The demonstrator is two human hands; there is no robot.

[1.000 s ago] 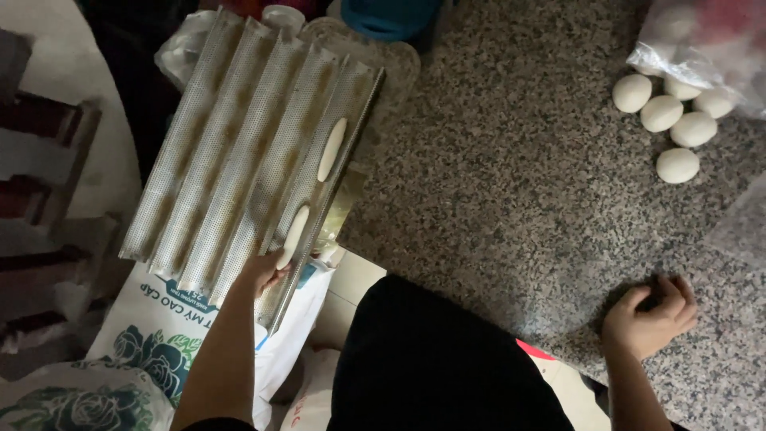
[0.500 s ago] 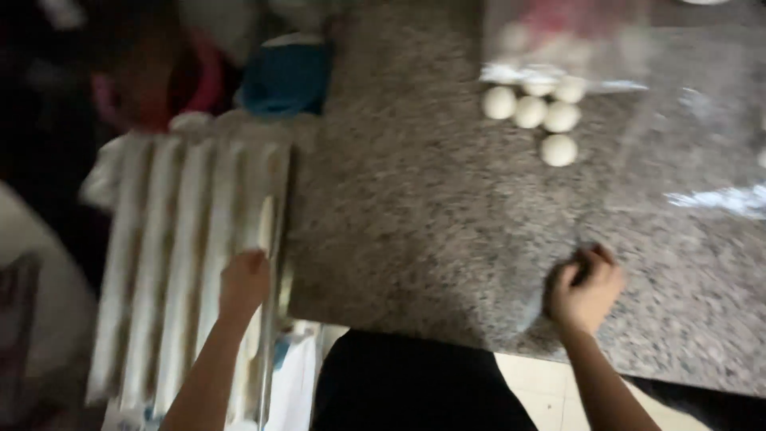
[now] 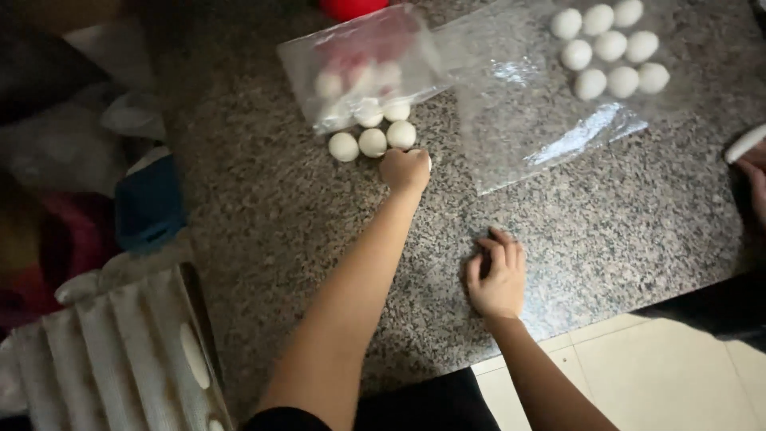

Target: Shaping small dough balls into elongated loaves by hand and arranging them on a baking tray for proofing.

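Dough ball (image 3: 426,160): a white round piece on the granite counter (image 3: 303,231), almost wholly covered by the left hand (image 3: 405,169); only a pale sliver shows at the hand's right edge. It is round, so no long axis can be told. It lies just right of and slightly nearer than a row of three like balls (image 3: 372,142), which sit at the mouth of a clear plastic bag (image 3: 363,68) holding more pieces.

Left hand: arm stretched forward across the counter, fingers curled down over the dough ball and clenched on it. The ball lies directly under the fingers, not apart from them. This hand is by far the nearer to the ball.

Right hand (image 3: 496,275): palm down on the counter near its front edge, fingers loosely bent and empty, touching only stone. It is well apart from the ball, nearer to the body and to the right.

Surroundings: a clear plastic sheet (image 3: 550,120) spreads to the right of the bag, bearing a cluster of seven dough balls (image 3: 610,46) at the far right. At lower left, off the counter's edge, a ridged cloth-lined tray (image 3: 120,351) holds long shaped dough pieces (image 3: 194,356) in its channels. Another person's hand (image 3: 754,172) with a white object shows at the right edge.
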